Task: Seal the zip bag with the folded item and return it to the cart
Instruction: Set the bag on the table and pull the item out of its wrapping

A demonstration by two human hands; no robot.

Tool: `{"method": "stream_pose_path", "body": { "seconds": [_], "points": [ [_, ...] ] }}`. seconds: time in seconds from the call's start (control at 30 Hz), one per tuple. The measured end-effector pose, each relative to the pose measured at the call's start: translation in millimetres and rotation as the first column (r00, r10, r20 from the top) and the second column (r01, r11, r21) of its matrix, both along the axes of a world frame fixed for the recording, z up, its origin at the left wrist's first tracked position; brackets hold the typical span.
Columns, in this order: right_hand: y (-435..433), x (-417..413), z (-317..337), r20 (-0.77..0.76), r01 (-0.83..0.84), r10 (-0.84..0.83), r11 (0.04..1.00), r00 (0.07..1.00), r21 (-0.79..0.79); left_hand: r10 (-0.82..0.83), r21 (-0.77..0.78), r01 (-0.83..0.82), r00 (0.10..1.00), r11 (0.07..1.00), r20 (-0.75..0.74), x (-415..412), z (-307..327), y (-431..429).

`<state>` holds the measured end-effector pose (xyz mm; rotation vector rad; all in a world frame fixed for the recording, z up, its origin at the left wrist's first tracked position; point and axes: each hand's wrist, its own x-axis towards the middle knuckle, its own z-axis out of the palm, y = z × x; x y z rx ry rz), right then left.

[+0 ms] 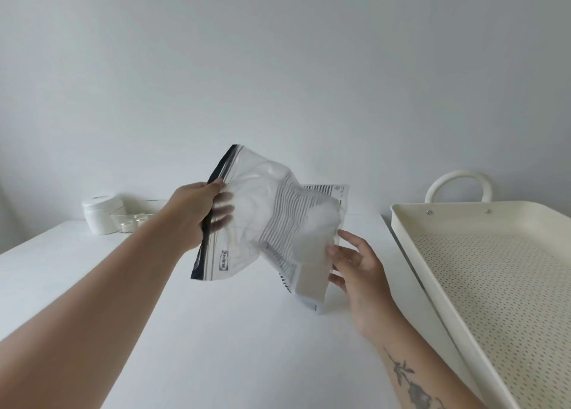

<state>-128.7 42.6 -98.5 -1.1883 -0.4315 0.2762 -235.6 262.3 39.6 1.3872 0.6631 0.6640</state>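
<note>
A clear zip bag (247, 223) with a dark zip strip along its left edge hangs above the white table. Inside it lies a folded pale item (312, 251), partly behind the bag's printed black stripes. My left hand (197, 217) grips the zip edge, thumb on top and fingers showing through the plastic. My right hand (352, 263) holds the bag's lower right end, where the folded item sits. The cream cart tray (411, 238), perforated at the bottom and with a loop handle, stands to the right of the table.
The white table (231, 347) spreads below the bag. At its back left stand a white jar (100, 214) and a clear dish (136, 220) holding small white things. A plain wall rises behind.
</note>
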Motion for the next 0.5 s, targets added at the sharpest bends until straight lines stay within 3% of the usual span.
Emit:
{"method": "stream_pose_path", "body": {
  "seconds": [0.17, 0.23, 0.3, 0.37, 0.43, 0.5],
  "points": [
    [-2.7, 2.7, -3.0, 0.058, 0.123, -0.117, 0.985, 0.991, -0.117, -0.008, 0.077, 0.019, 0.990, 0.997, -0.139, -14.0, -23.2, 21.4],
    [-4.1, 1.6, -3.0, 0.172, 0.234, -0.201, 0.952, 0.964, -0.198, -0.061, 0.067, 0.078, 0.974, 0.995, -0.218, -20.6, -32.0, 26.9],
    [-3.3, -0.5, -3.1, 0.407, 0.435, -0.298, 0.848, 0.864, -0.303, -0.110, 0.015, 0.119, 0.956, 0.993, -0.273, -26.5, -42.9, 29.0],
    [1.1, -9.5, -0.3, 0.688, 0.625, -0.285, 0.717, 0.668, -0.309, -0.139, -0.016, 0.141, 0.940, 0.990, -0.313, -31.9, -54.0, 28.0],
    [8.7, -25.1, 4.8, 0.832, 0.646, -0.178, 0.720, 0.526, -0.254, -0.147, -0.046, 0.140, 0.943, 0.989, -0.299, -36.3, -64.6, 25.1],
    [15.7, -45.1, 8.5, 0.872, 0.536, -0.002, 0.789, 0.490, -0.300, -0.155, -0.094, 0.135, 0.957, 0.986, -0.245, -40.2, -76.1, 21.5]
  ]
}}
